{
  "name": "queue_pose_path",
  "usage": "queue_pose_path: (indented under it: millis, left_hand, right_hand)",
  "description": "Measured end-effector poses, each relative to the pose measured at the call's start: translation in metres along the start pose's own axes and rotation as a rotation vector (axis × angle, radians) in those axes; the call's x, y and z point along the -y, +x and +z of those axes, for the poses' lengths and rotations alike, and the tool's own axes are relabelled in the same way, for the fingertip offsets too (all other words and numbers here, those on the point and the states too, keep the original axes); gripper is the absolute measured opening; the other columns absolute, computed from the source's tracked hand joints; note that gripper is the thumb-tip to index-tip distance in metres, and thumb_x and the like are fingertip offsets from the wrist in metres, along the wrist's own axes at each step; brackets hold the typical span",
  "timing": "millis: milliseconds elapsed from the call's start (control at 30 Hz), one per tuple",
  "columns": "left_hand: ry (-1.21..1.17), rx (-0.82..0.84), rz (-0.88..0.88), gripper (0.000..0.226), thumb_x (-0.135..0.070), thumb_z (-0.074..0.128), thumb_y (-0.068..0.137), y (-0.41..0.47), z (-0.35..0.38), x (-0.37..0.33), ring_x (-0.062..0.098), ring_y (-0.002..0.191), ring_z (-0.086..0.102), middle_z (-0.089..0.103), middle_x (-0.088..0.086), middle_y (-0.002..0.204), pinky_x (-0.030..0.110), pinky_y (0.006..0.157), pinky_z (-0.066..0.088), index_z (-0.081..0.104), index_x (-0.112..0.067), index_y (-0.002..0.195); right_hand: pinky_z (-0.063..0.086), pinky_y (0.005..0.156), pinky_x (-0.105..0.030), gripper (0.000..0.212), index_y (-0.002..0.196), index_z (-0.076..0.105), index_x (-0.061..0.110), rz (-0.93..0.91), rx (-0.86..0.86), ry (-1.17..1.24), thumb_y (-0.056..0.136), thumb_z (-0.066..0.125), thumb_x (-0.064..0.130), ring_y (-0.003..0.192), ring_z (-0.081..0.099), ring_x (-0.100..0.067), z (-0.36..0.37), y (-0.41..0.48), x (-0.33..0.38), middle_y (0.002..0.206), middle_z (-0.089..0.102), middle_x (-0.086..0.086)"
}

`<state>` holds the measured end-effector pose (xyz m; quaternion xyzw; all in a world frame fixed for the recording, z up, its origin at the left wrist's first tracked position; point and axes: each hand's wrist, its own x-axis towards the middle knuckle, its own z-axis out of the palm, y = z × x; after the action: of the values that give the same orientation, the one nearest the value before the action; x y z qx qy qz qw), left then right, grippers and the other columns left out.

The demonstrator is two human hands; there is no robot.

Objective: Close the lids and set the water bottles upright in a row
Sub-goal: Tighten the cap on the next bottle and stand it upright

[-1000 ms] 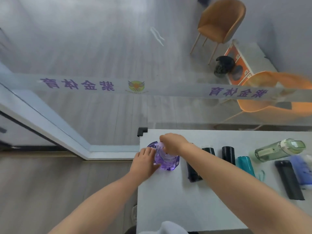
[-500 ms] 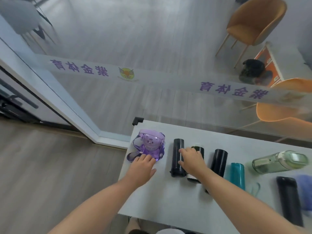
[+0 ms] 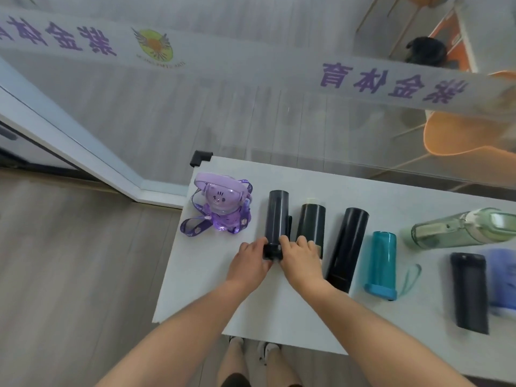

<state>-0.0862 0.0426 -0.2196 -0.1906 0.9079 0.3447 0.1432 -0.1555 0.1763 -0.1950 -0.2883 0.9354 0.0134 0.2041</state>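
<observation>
A smoky grey bottle (image 3: 276, 216) lies on the white table (image 3: 282, 311), its black cap end toward me. My left hand (image 3: 249, 262) and my right hand (image 3: 301, 256) both grip that cap end from either side. A purple cartoon bottle (image 3: 220, 208) with a strap stands upright at the table's far left corner. To the right lie a dark green bottle (image 3: 311, 222), a black bottle (image 3: 349, 244), a teal bottle (image 3: 382, 261), a pale green bottle (image 3: 458, 228), another black bottle (image 3: 469, 291) and a blue bottle (image 3: 501, 277).
A glass partition (image 3: 307, 113) with purple lettering runs along the table's far edge. Orange chairs (image 3: 458, 135) stand behind it. The table's left edge drops to wooden floor (image 3: 78, 275). My feet (image 3: 251, 350) show under the near edge.
My left hand left the purple bottle, which stands upright. Both hands moved onto the cap end of the smoky grey bottle. The view tilted closer to the table.
</observation>
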Motion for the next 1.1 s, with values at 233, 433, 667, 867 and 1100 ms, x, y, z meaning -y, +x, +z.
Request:
queue_pose_path:
  millis: [233,433,667,867,1100]
  left_hand:
    - [-0.088,-0.090,0.011,0.036,-0.036,0.061,0.093,-0.017,-0.022,0.002,0.019,0.109,0.041,0.060,0.000,0.114,0.034,0.084,0.045,0.045,-0.022,0.122]
    - [-0.038,-0.173,0.098,0.040,-0.047,0.060,0.090,-0.043,-0.069,-0.017,0.017,0.108,0.044,0.060,-0.005,0.112,0.031,0.083,0.047,0.046,-0.026,0.122]
    - [0.209,-0.216,0.240,0.044,-0.046,0.051,0.095,-0.036,-0.111,-0.035,0.025,0.102,0.048,0.060,0.002,0.109,0.036,0.077,0.047,0.038,-0.033,0.135]
    - [0.534,-0.265,0.384,0.041,-0.037,0.063,0.088,-0.015,-0.123,-0.041,0.032,0.093,0.051,0.052,0.011,0.120,0.039,0.065,0.050,0.050,-0.027,0.126]
    - [0.640,-0.263,0.490,0.028,-0.032,0.050,0.088,-0.018,-0.123,-0.044,0.031,0.093,0.047,0.054,0.007,0.116,0.039,0.067,0.044,0.053,-0.020,0.113]
  right_hand:
    - [0.039,0.091,-0.041,0.036,0.126,0.044,0.032,0.058,-0.016,0.242,0.095,0.061,0.039,0.103,0.048,-0.027,-0.022,-0.007,0.011,0.109,0.068,0.000]
    - [0.037,0.095,-0.043,0.035,0.126,0.042,0.042,0.117,0.053,0.493,0.095,0.054,0.050,0.104,0.053,-0.022,-0.053,-0.026,0.012,0.089,0.068,0.011]
    - [0.052,0.086,-0.038,0.030,0.125,0.056,0.033,0.194,0.022,0.764,0.097,0.055,0.043,0.081,0.064,-0.009,-0.096,-0.020,0.018,0.076,0.067,0.013]
    - [0.046,0.073,-0.026,0.030,0.123,0.062,0.020,0.296,-0.051,0.907,0.096,0.058,0.031,0.080,0.063,-0.007,-0.119,-0.003,0.017,0.084,0.068,0.009]
    - [0.051,0.073,-0.036,0.024,0.081,0.070,0.014,0.304,-0.073,0.817,0.095,0.054,0.024,0.075,0.063,-0.022,-0.116,-0.004,-0.002,0.077,0.072,-0.002]
